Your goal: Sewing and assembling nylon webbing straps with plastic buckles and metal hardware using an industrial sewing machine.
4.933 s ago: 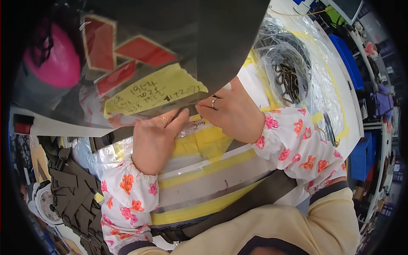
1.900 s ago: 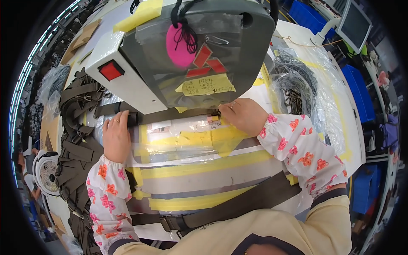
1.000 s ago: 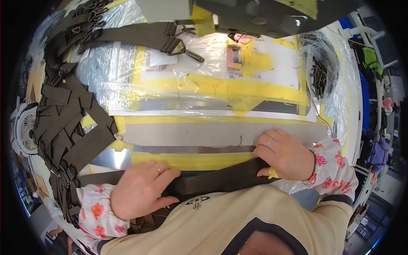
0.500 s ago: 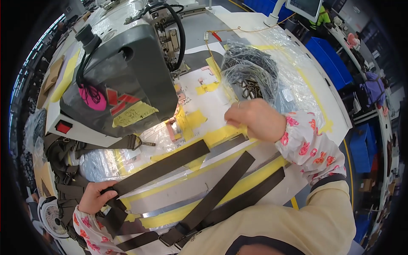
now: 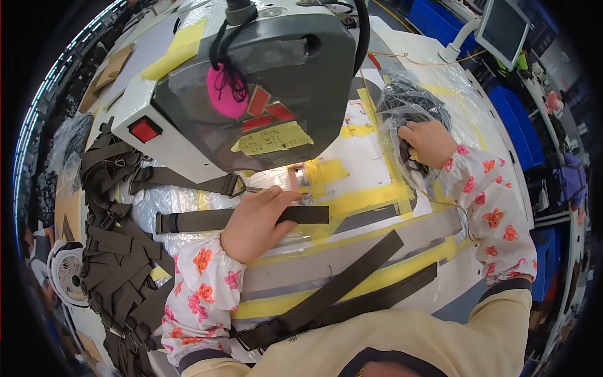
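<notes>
My left hand (image 5: 260,220) lies over a dark brown webbing strap (image 5: 195,221), fingers along its far edge and thumb at its near edge. The strap's buckle end points left and its cut end juts out right of the hand. Just beyond my fingertips is the metal hook (image 5: 238,186) of another strap (image 5: 182,180). At the right, my right hand (image 5: 430,143) is curled at the opening of a clear plastic bag (image 5: 414,94) of dark metal hooks. Its fingertips are partly hidden, so what they hold cannot be made out.
A grey sewing machine head (image 5: 251,100) stands over the middle of the taped worktop. Two more straps (image 5: 339,283) cross its near side. Many straps (image 5: 122,270) are heaped at the left, beside a white fan (image 5: 68,273). A screen (image 5: 504,31) stands back right.
My left hand has moved right and away from me along the strap, which now lies closer to the machine. My right hand has gone from the worktop to the bag of hooks.
</notes>
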Demonstrator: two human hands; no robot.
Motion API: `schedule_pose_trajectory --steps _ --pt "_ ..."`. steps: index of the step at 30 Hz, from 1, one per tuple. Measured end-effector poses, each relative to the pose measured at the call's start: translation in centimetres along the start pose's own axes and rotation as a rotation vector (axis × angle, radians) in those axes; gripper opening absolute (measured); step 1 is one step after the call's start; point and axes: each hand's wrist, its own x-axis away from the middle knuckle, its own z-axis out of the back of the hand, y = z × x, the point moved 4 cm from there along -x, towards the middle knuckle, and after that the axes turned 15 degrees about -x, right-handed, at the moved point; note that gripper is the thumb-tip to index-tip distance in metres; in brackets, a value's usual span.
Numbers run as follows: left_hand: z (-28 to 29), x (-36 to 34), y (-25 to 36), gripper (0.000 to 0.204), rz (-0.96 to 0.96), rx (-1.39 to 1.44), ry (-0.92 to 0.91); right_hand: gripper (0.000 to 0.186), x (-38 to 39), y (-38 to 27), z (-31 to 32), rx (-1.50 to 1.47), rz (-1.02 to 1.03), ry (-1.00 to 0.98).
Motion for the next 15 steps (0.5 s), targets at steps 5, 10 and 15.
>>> schedule_pose_trajectory --steps 5,10,15 --pt "-1.7 -0.5 -0.7 0.020 0.119 0.425 -0.026 0.021 1.2 -3.5 2.9 -0.846 -0.141 0.354" --pt "-1.3 -0.3 -1.7 0.020 0.305 0.754 0.087 0.021 -1.6 -11.8 1.5 -1.250 -0.020 0.312" --pt "-1.7 0.0 -1.7 0.019 0.268 0.517 0.217 0.019 -4.2 -14.7 0.1 -1.164 0.004 0.396"
